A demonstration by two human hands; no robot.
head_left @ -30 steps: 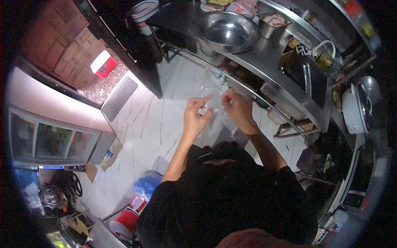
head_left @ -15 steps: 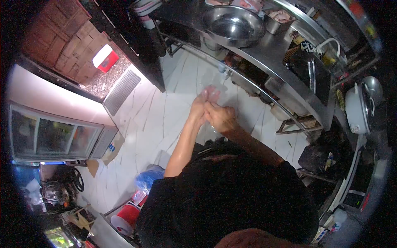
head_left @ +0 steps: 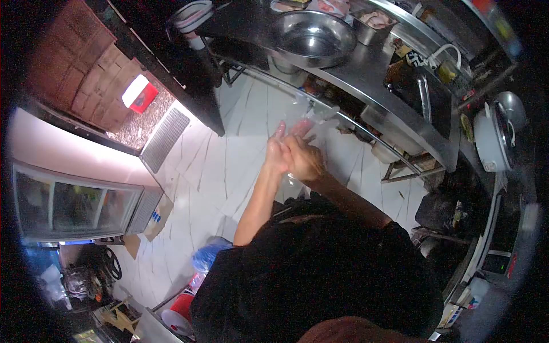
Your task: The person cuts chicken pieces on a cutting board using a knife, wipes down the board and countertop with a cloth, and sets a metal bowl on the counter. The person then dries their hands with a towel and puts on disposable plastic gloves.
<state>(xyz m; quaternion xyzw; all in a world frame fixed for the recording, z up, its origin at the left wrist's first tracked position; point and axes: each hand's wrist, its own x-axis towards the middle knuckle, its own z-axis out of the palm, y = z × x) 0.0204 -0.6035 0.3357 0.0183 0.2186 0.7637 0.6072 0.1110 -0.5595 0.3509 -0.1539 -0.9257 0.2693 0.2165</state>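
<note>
In the head view, both my hands meet in front of my body, above the tiled floor. My left hand [head_left: 277, 153] has its thumb and fingers stretched out, with loose see-through film around the fingers. This film looks like a clear plastic glove [head_left: 327, 116]; its loose tips stick out past the fingers, and some of it shines below the hands near the wrist. My right hand [head_left: 307, 162] lies across the left palm with fingers curled closed, apparently gripping the glove. The exact pinch point is hidden.
A steel counter [head_left: 366, 74] ahead carries a wide metal basin [head_left: 313, 39] and a metal container of meat [head_left: 374, 26]. A rail [head_left: 366, 128] runs below. At left stand a glass-front cabinet [head_left: 77, 200] and a red-white cooler [head_left: 140, 93]; a white pot [head_left: 493, 140] is at right.
My right hand has shifted slightly over the left palm. The left thumb and fingers are now spread further apart, and the clear film fans out more widely. The view has tilted a little.
</note>
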